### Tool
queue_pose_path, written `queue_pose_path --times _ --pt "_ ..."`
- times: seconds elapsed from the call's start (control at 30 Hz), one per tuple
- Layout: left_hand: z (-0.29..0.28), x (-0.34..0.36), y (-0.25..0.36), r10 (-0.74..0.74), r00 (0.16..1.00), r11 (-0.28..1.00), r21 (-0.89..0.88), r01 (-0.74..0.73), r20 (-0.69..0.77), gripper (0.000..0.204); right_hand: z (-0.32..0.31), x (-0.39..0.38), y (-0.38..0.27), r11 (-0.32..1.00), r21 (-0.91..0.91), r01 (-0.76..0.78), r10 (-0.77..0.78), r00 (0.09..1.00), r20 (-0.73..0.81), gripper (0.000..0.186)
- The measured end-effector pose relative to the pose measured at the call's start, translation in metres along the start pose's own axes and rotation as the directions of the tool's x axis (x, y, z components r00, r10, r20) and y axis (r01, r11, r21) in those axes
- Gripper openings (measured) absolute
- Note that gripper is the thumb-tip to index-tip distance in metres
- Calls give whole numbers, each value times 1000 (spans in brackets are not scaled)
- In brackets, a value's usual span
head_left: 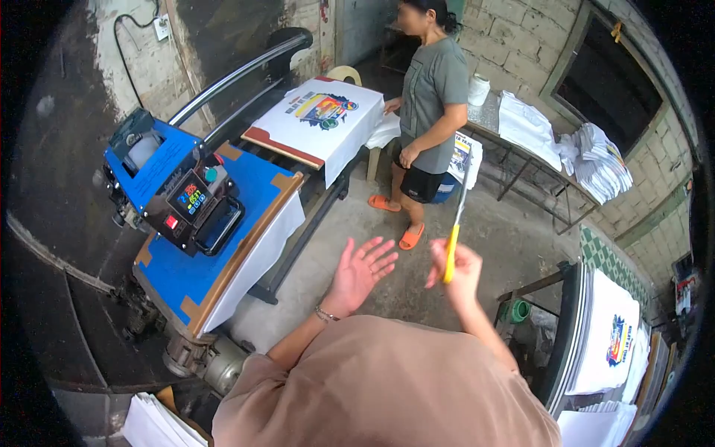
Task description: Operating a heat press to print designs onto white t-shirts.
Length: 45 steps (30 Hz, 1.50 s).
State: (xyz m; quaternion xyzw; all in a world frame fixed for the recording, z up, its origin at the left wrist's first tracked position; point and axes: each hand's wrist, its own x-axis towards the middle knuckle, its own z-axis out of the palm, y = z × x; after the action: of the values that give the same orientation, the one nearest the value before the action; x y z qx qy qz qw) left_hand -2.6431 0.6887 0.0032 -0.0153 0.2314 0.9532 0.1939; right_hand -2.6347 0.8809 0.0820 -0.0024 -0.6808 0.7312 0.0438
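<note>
My left hand is raised in front of me with the palm up and the fingers spread, holding nothing. A bracelet circles that wrist. My right hand grips the yellow handle of a pair of scissors, seen edge-on with the long metal blades pointing up and away. Both hands are in mid-air over the floor. To their left a heat press with a lit display rests over a blue-topped board, and white cloth hangs from the board's edge. Beyond it, a printed white shirt lies spread on another board.
A co-worker in a grey top stands beside the far board. Behind them, a long table holds stacked white shirts. At the right, a dark stand carries more printed shirts. White sheets lie at the lower left.
</note>
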Motion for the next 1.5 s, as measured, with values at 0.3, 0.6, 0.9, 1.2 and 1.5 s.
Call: queue_pose_path --times 0.3,0.6,0.9,1.2,1.5 --pt "-7 1 -29 -264 961 963 42 268 -84 47 10 45 -141 990 61 125 -139 882 450 20" --pt "-35 -25 -41 -244 962 950 169 263 -124 43 23 20 -53 436 -608 663 352 496 793 17" --pt "-35 -45 -40 -199 931 972 58 227 -307 34 -13 8 -51 617 -739 272 445 653 612 21" --pt "-78 -28 -68 -415 894 862 240 446 -170 32 -83 -38 152 550 -830 93 250 930 270 17" --pt "-403 18 -119 -442 848 -369 921 126 -293 43 -311 -465 328 243 33 -969 429 77 -900 25"
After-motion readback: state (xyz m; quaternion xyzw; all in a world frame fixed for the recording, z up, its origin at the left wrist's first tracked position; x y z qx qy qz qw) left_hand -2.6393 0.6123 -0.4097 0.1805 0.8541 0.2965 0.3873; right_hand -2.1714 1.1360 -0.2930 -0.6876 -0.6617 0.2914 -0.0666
